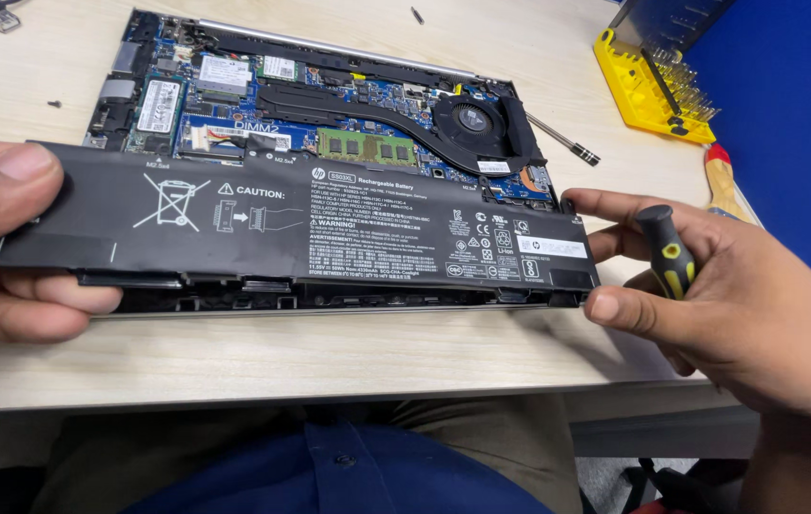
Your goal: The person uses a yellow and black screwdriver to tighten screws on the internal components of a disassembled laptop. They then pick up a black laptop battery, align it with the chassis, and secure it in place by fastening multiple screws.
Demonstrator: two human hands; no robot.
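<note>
Nearest the camera, a long flat black battery [291, 233] is held at both ends just above the front edge of the opened laptop [329, 114], tilted so its labelled face looks up. The left hand [1, 247] grips its left end, thumb pressed flat on top and the fingers [53, 300] curled under the edge. The right hand [729, 295] pinches the right end between thumb tip and forefinger, while its other fingers wrap a small screwdriver [667, 252] with a black and yellow handle against the palm.

The battery looks like a stiff slab with a smooth matte wrap, likely dense for its thinness and a little slick. It should not be bent or squeezed in the middle; the two short ends, where the hands already are, seem the safest hold, keeping clear of the connector along the rear edge.

Behind it the laptop lies open-backed on the pale wood-grain worktop [329, 357]: blue circuit board, green memory stick [365, 148], dark curved heat pipe and a round black fan [472, 119]. These parts look fragile, with fine exposed pieces.

Farther right a second slim screwdriver [558, 141] lies on the worktop, and beyond it a yellow plastic bit holder [648, 86] full of metal bits.
</note>
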